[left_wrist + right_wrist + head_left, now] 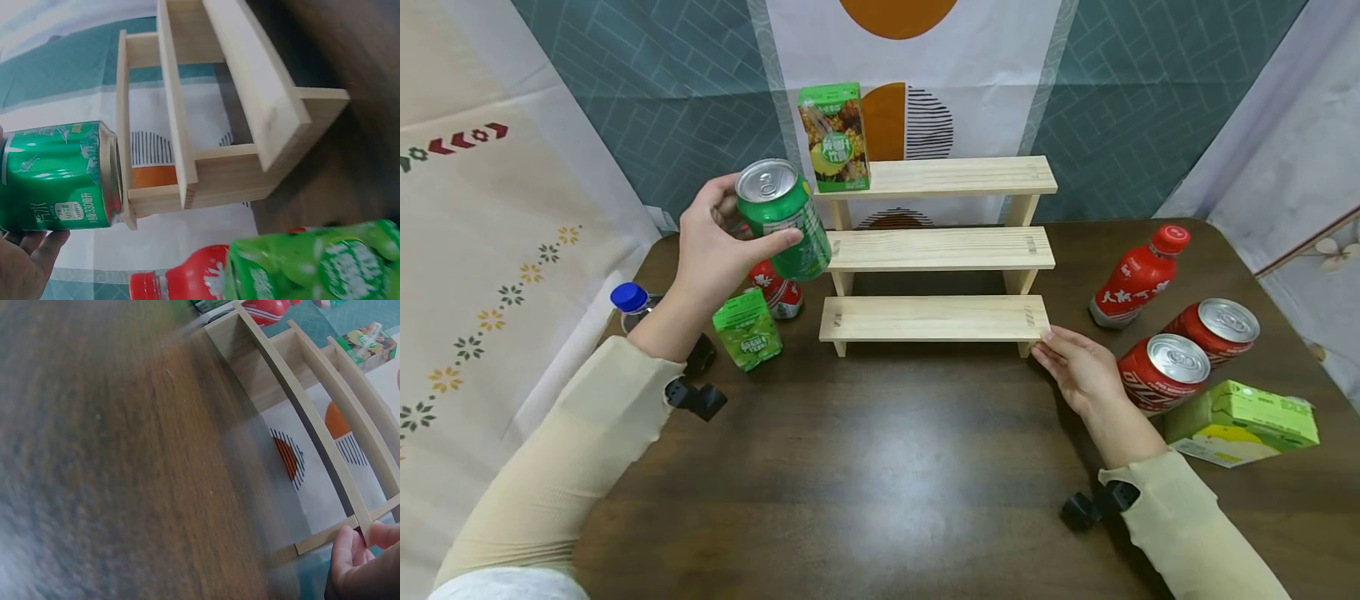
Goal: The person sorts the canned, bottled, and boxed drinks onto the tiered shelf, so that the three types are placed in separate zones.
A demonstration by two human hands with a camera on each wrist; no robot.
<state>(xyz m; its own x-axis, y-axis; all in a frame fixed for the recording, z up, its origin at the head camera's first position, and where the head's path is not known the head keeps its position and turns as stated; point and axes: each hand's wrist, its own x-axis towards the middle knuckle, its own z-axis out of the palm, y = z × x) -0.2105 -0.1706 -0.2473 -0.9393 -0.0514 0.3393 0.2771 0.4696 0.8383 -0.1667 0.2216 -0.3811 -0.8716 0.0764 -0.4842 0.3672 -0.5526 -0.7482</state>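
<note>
My left hand grips a green soda can in the air, in front of the left end of the wooden three-step shelf. In the left wrist view, one end of the can overlaps the shelf's top board. Fingers and thumb of my right hand pinch the right end of the bottom board, as the right wrist view of that hand also shows. On the top board's left end stands a green juice carton.
Left of the shelf are a small green carton, a red bottle partly hidden, and a blue-capped bottle. To the right stand a red bottle, two red cans and a green-yellow carton on the dark wooden table.
</note>
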